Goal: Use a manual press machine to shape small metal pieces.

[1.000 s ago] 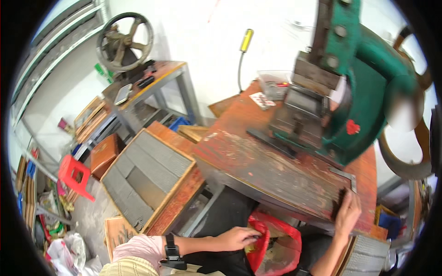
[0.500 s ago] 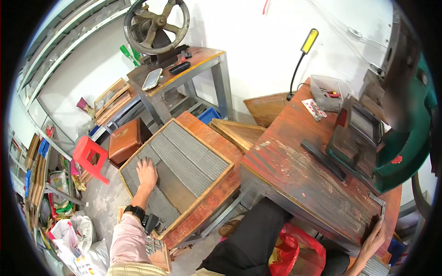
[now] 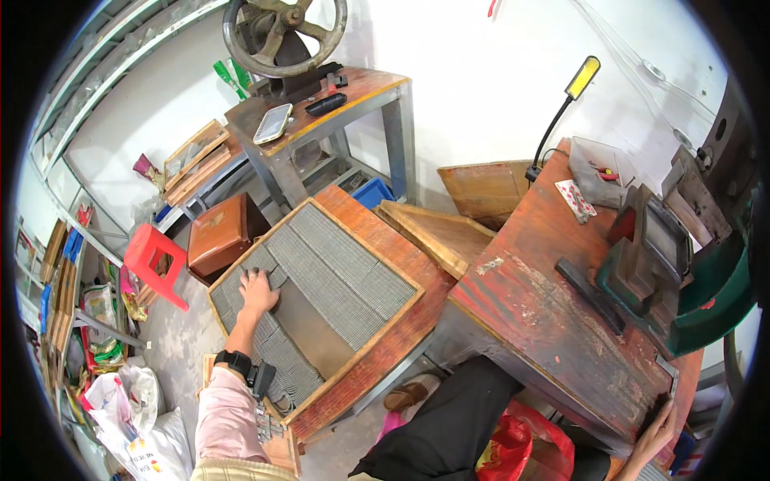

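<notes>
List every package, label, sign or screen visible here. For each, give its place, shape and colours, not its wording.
Phone: flat on the small metal-legged table, rectangular, pale screen.
Printed packet: on the red workbench, flat, white with red.
Printed white sack: on the floor, lower left, bulging.

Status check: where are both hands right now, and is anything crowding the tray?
Left hand flat on grey stacked pieces in wooden tray. Right hand grips red workbench edge, lower right. Nothing over the tray.

Bright, even light, sharp focus; fisheye bends edges, dark vignette rim.
</notes>
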Demonstrator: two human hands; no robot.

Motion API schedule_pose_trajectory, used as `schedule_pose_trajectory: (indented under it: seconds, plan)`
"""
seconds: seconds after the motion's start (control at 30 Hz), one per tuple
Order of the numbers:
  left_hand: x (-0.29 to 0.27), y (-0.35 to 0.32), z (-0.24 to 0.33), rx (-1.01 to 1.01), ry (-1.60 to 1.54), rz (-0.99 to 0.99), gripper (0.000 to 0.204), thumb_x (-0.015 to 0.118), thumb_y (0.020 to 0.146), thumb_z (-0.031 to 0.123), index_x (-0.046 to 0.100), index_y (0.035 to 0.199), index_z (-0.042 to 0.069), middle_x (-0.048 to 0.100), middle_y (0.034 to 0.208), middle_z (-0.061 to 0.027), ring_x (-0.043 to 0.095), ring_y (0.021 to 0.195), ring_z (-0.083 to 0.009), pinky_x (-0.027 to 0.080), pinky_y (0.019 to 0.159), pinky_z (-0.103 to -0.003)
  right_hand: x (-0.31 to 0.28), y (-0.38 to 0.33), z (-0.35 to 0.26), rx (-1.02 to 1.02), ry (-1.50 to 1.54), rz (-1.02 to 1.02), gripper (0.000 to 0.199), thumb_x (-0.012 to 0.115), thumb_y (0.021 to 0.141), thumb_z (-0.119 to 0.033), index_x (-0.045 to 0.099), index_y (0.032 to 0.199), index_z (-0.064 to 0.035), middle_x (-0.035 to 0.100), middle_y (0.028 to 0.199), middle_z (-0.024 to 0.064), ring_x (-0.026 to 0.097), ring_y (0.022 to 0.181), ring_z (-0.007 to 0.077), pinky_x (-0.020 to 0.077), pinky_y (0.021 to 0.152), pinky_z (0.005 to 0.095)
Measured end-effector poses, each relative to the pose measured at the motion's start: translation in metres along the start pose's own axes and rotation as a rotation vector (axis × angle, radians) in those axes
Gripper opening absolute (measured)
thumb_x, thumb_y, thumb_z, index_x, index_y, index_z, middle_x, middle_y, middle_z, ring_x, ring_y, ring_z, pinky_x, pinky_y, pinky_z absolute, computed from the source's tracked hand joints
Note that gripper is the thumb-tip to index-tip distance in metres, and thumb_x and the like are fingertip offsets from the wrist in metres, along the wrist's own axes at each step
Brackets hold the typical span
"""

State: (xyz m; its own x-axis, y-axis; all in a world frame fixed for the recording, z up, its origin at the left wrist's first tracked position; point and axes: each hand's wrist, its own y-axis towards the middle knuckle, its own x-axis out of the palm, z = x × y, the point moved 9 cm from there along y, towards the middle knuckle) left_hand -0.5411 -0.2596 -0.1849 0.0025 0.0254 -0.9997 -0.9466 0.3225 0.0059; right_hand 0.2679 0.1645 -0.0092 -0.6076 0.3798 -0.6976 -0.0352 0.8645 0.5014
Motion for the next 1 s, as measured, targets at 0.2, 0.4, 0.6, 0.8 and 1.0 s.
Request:
schedule_pose_trajectory:
  seconds: [0.2,0.4,0.6,0.8,1.0]
  plan:
    - [-0.009,-0.012,0.017,0.091,0.022,-0.096,0.07,0.078,0.067,0.031,0.055,0.126,0.002,0.048,0.135,-0.0214,0.035,0.131,-0.0432,0.03,0.105,-0.058,0.0,-0.002,-0.01,-0.012,-0.01,0.005,0.036,0.043,0.104,-0.024,0.06,0.108,0.0076,0.065,0.094,0.0171,0.059,0.086,0.0206,0.0455,0.08,0.0307]
    - [-0.006,-0.027,0.023,0.237,-0.105,-0.106,0.067,0.075,0.065,0.036,0.06,0.122,0.003,0.059,0.122,-0.018,0.045,0.123,-0.0348,0.027,0.106,-0.054,-0.005,-0.006,-0.036,-0.057,-0.04,0.071,0.027,0.047,0.101,-0.014,0.064,0.103,0.0063,0.064,0.093,0.021,0.062,0.085,0.0348,0.0478,0.077,0.0386]
    - [-0.021,-0.03,0.004,0.203,-0.224,-0.007,0.065,0.072,0.068,0.039,0.062,0.12,0.002,0.061,0.117,-0.0191,0.052,0.117,-0.033,0.028,0.108,-0.049,-0.007,-0.008,-0.049,-0.036,-0.04,0.082,0.022,0.051,0.097,-0.013,0.066,0.098,0.0033,0.065,0.091,0.021,0.061,0.085,0.0378,0.0471,0.077,0.0421]
    - [-0.126,-0.071,0.074,0.427,-0.688,0.036,0.051,0.073,0.074,0.018,0.058,0.116,-0.007,0.062,0.104,-0.0121,0.06,0.095,-0.0222,0.048,0.086,-0.034,-0.01,-0.009,-0.057,-0.052,-0.039,0.121,0.019,0.053,0.095,-0.013,0.066,0.096,0.0014,0.066,0.092,0.0195,0.061,0.087,0.0388,0.0472,0.08,0.0439]
    - [-0.227,-0.187,0.296,1.122,-0.703,-0.165,0.054,0.075,0.07,0.024,0.06,0.113,-0.005,0.06,0.1,-0.0146,0.061,0.091,-0.0255,0.051,0.081,-0.035,-0.016,-0.008,-0.08,-0.14,0.007,0.14,0.012,0.061,0.09,-0.01,0.066,0.094,0.0001,0.066,0.089,0.0174,0.061,0.088,0.0368,0.0476,0.079,0.0434]
